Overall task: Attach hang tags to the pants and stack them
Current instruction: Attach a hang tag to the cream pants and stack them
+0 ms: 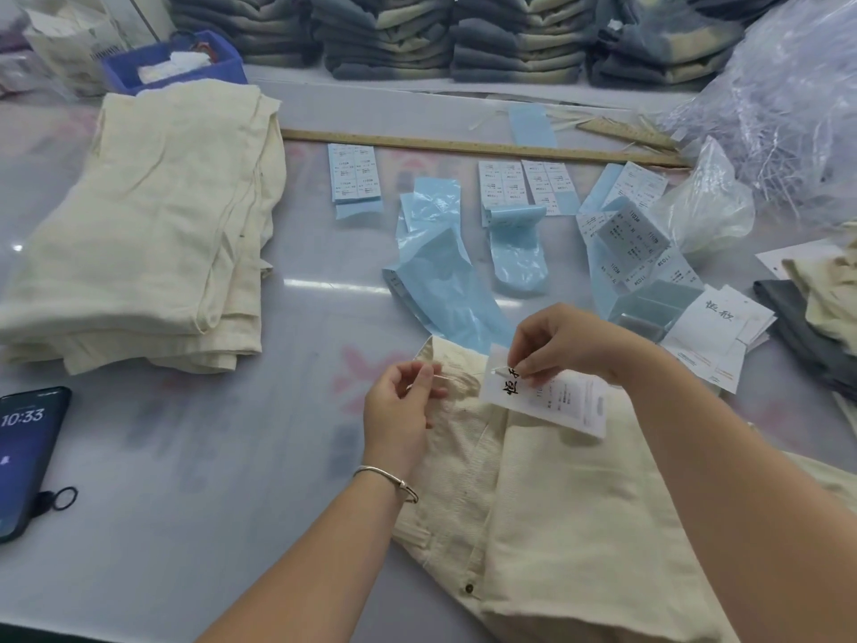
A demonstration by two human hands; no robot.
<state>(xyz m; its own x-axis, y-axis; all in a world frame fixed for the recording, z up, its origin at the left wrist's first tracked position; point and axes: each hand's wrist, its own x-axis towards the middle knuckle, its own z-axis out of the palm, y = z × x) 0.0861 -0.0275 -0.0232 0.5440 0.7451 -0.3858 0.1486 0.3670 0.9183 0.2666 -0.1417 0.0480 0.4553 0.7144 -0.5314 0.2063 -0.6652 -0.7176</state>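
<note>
A cream pair of pants [552, 526] lies in front of me on the table, waistband toward the upper left. My right hand [566, 345] pinches the top of a white hang tag [556, 401] with black characters, held over the waistband. My left hand [401, 406] pinches a thin white string [457, 377] that runs across to the tag. A stack of folded cream pants [153, 234] sits at the far left. Loose white hang tags [714, 336] lie to the right.
Blue sticker sheets and backing strips [445, 271] litter the table's middle. A phone [25, 457] and a black hair tie [62, 498] lie at the left edge. A wooden ruler [463, 143], a blue bin [176, 62], plastic bags [779, 95] and stacked grey garments [463, 34] stand behind.
</note>
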